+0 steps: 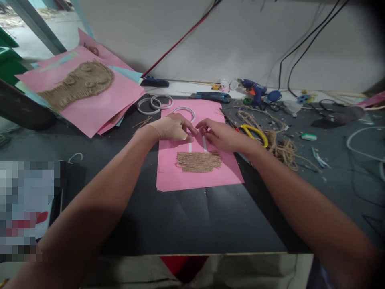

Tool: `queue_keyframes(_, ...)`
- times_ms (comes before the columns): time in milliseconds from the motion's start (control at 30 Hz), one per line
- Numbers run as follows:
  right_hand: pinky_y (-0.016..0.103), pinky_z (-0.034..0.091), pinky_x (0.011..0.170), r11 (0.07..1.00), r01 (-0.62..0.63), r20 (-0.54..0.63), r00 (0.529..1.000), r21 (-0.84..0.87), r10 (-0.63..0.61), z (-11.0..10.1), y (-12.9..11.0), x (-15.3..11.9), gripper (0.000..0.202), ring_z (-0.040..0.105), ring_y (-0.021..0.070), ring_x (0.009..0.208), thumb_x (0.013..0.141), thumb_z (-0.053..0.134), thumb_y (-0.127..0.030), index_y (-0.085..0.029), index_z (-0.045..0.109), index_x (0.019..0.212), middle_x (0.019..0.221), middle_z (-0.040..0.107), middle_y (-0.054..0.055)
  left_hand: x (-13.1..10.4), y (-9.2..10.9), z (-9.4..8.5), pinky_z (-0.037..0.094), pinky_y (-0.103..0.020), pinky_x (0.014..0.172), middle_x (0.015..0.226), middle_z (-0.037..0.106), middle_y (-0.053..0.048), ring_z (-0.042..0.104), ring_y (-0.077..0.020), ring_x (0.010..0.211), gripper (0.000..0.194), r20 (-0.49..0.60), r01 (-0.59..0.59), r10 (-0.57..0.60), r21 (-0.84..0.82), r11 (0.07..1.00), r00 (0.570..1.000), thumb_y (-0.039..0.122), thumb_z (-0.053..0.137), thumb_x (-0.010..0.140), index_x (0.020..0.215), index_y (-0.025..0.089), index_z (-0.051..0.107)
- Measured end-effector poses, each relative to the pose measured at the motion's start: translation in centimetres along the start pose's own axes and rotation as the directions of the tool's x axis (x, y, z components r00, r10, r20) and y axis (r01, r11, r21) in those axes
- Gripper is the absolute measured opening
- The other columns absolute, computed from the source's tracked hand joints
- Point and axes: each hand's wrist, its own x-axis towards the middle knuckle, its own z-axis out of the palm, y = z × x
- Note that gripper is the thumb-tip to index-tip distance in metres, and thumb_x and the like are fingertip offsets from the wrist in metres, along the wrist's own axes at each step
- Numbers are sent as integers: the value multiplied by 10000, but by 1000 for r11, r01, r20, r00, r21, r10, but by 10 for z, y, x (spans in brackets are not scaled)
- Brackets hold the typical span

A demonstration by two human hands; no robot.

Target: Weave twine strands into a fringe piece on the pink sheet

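Pink paper sheets lie stacked on the black table in front of me. On them sits a block of brown jute cord rows, with two narrow white strips running up from its top edge. My left hand, with a tan covering across its back, is over the upper part of the paper, fingers bent and pinched near the strips. Close by on the right, my right hand has its fingertips pressed together. Anything between the fingers of either hand is too small to make out. A tape roll lies behind my left hand.
Two more tape rolls lie at the back. Yellow-handled scissors and a tangle of jute cord are on the right. A blue cutter and a glue gun lie by the wall. Pink sheets with cord work stand back left.
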Motion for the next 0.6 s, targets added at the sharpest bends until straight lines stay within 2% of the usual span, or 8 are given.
queue_keyframes(200,407,531,871,962,52,33,997,267,-63,-6,7,-4,253,619,217,943,894,540,-154,-218,511,1138,1023,630,80,-1,6,-2,411,-290,657,804,703,-42,563,-152,690,362,26,22,-22,13,1000,999,337,724,715,1048,235,819)
queue_keyframes(300,423,554,876,940,42,63,996,337,-67,-14,8,-6,234,631,217,940,885,576,-188,-223,523,1111,1025,628,76,-1,8,-2,409,-295,662,817,704,-49,568,-158,702,367,30,33,-33,13,999,999,339,721,716,1053,229,818)
queue_keyframes(433,423,555,899,966,2,145,989,259,-41,-32,-1,-13,246,641,235,991,860,607,-193,-214,572,1103,1106,652,95,-1,8,-2,413,-298,663,844,707,-53,573,-162,715,382,33,51,-51,2,999,998,343,726,705,1058,228,816)
queue_keyframes(600,393,533,811,995,-6,185,983,104,-14,-55,-21,-24,211,623,251,959,886,588,-201,-216,599,1096,1115,667,103,-1,7,-3,418,-296,651,796,707,-47,569,-162,702,385,42,59,-58,-13,998,997,342,725,709,1065,224,814)
